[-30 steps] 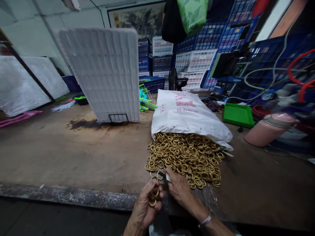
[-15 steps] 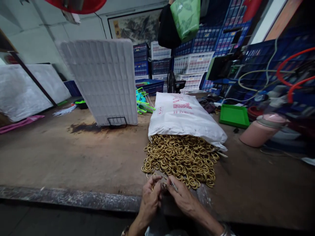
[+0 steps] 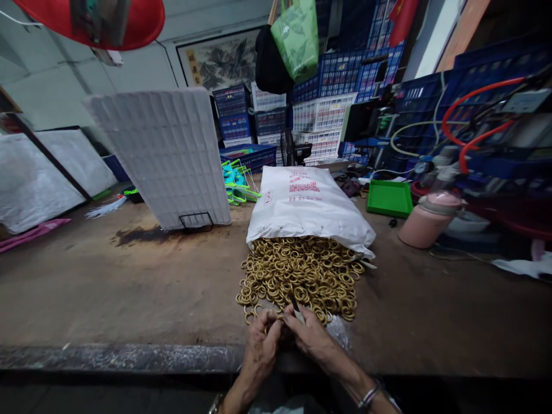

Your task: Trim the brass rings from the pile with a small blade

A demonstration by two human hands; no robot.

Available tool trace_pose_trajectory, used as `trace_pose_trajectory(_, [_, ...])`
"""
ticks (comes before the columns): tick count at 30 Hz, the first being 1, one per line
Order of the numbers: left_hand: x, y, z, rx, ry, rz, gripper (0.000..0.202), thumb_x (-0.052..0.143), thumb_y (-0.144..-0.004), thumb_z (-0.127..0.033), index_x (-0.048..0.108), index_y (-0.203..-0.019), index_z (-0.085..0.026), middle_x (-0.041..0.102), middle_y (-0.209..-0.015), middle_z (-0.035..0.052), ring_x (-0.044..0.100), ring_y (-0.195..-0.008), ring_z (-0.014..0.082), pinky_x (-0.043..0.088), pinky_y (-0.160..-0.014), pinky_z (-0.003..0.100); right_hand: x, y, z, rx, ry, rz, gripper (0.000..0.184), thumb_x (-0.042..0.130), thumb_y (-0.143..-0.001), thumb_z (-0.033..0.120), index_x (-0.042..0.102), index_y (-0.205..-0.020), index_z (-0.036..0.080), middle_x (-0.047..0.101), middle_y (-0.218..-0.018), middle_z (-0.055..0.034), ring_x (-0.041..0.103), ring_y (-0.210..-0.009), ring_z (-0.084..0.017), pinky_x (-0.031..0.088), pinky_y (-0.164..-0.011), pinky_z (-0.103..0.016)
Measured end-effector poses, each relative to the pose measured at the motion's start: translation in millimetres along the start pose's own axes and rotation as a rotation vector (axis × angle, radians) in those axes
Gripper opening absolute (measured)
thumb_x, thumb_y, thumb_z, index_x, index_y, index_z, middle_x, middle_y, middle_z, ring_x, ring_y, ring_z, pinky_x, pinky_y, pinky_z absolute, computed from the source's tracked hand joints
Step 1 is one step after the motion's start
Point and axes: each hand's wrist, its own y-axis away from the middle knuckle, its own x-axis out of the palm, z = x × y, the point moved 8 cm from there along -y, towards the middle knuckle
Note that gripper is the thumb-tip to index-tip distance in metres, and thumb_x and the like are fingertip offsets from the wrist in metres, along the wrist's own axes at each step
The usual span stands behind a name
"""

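Observation:
A heap of brass-coloured rings (image 3: 302, 276) spills from the mouth of a white woven sack (image 3: 302, 201) onto the table. At the near edge of the heap my left hand (image 3: 261, 342) is closed, with a brass-coloured ring (image 3: 267, 330) partly showing at its fingers. Close against it, my right hand (image 3: 313, 334) grips a slim knife-like tool (image 3: 296, 309) with a dark end and a pale flat part. The fingertips of both hands nearly meet, and what lies between them is mostly hidden.
A tall whitish ribbed panel (image 3: 161, 155) stands in a black wire holder left of the sack. To the right are a green tray (image 3: 389, 198) and a pink bottle (image 3: 425, 221). Stacked crates (image 3: 323, 112) fill the back; a red lamp shade (image 3: 146, 23) hangs upper left.
My view has shifted slightly, so the sack and heap appear further left. In my right hand the slim tool has turned, its dark end now pointing up over the rings.

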Motion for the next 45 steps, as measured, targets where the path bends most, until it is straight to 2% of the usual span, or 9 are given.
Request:
trace_pose_trajectory(5, [7.3, 2, -3, -0.036, 0.002, 0.047, 0.020, 0.058, -0.071, -0.035, 0.056, -0.064, -0.016, 0.046, -0.054, -0.0034, 0.038, -0.048, 0.0086, 0.032, -0.048, 0.019, -9, 3, 15, -0.044, 0.060, -0.063, 0.023, 0.051, -0.072, 0.042, 0.046, -0.069, 0.019, 0.040, -0.054, 0.0062, 0.036, -0.047, -0.007, 0.032, -0.046, -0.019])
trace_pose_trajectory(9, [3.8, 5, 2, -0.072, 0.033, -0.007, 0.022, 0.059, -0.069, -0.038, 0.056, -0.063, -0.017, 0.041, -0.048, -0.0054, 0.033, -0.042, 0.0074, 0.027, -0.042, 0.018, -12, 7, 29, -0.071, 0.088, -0.066, 0.022, 0.054, -0.069, 0.039, 0.047, -0.067, 0.018, 0.045, -0.059, 0.0050, 0.040, -0.052, -0.007, 0.034, -0.050, -0.018])
trace_pose_trajectory(17, [7.0, 8, 5, -0.053, 0.010, 0.036, 0.025, 0.059, -0.071, -0.041, 0.059, -0.066, -0.016, 0.044, -0.049, -0.0049, 0.032, -0.040, 0.0061, 0.025, -0.039, 0.018, 2, 19, 24, 0.100, -0.206, 0.069, 0.032, 0.049, -0.072, 0.050, 0.042, -0.078, 0.019, 0.051, -0.059, 0.0071, 0.023, -0.031, 0.000, 0.016, -0.031, -0.015])
trace_pose_trajectory(21, [10.8, 7, 4, -0.099, 0.033, 0.083, 0.031, 0.058, -0.070, -0.045, 0.056, -0.064, -0.015, 0.039, -0.045, -0.0070, 0.029, -0.037, 0.0045, 0.022, -0.037, 0.017, 4, 17, 21, 0.121, -0.229, 0.071, 0.032, 0.048, -0.073, 0.050, 0.040, -0.077, 0.019, 0.051, -0.056, 0.0074, 0.023, -0.029, -0.001, 0.015, -0.029, -0.015])
trace_pose_trajectory(24, [10.8, 7, 3, -0.184, 0.052, 0.081, 0.032, 0.059, -0.067, -0.048, 0.054, -0.067, -0.017, 0.039, -0.042, -0.0083, 0.029, -0.033, 0.0039, 0.021, -0.034, 0.016, -2, 11, 22, 0.082, -0.133, 0.003, 0.027, 0.048, -0.073, 0.045, 0.043, -0.075, 0.019, 0.049, -0.054, 0.0077, 0.025, -0.031, -0.002, 0.020, -0.032, -0.016])
trace_pose_trajectory(28, [11.8, 7, 5, -0.285, 0.057, 0.103, 0.036, 0.056, -0.068, -0.053, 0.048, -0.063, -0.018, 0.038, -0.038, -0.0092, 0.027, -0.029, 0.0034, 0.019, -0.031, 0.015, -12, 3, 34, -0.075, 0.176, -0.111, 0.015, 0.050, -0.072, 0.032, 0.049, -0.069, 0.017, 0.049, -0.057, 0.0053, 0.041, -0.050, -0.006, 0.034, -0.050, -0.017])
trace_pose_trajectory(31, [11.1, 6, 8, -0.308, 0.055, 0.113, 0.038, 0.055, -0.068, -0.054, 0.045, -0.060, -0.018, 0.038, -0.038, -0.0093, 0.028, -0.029, 0.0031, 0.020, -0.031, 0.015, -12, 1, 37, -0.125, 0.322, -0.138, 0.012, 0.051, -0.071, 0.029, 0.051, -0.069, 0.017, 0.048, -0.061, 0.0050, 0.043, -0.059, -0.008, 0.035, -0.056, -0.018])
trace_pose_trajectory(40, [7.9, 6, 24, -0.345, 0.161, 0.195, 0.035, 0.053, -0.071, -0.052, 0.043, -0.067, -0.019, 0.039, -0.046, -0.0091, 0.028, -0.032, 0.0028, 0.020, -0.032, 0.014, -4, -1, 35, -0.089, 0.287, -0.075, 0.012, 0.046, -0.073, 0.028, 0.051, -0.073, 0.017, 0.047, -0.064, 0.0042, 0.043, -0.062, -0.009, 0.035, -0.059, -0.019])
trace_pose_trajectory(45, [6.9, 6, 30, -0.357, 0.297, 0.184, 0.032, 0.055, -0.072, -0.049, 0.043, -0.072, -0.019, 0.041, -0.051, -0.0087, 0.028, -0.034, 0.0018, 0.020, -0.034, 0.013, -2, -6, 32, -0.090, 0.255, -0.055, 0.015, 0.044, -0.077, 0.031, 0.051, -0.073, 0.017, 0.049, -0.062, 0.0039, 0.045, -0.059, -0.009, 0.036, -0.058, -0.019])
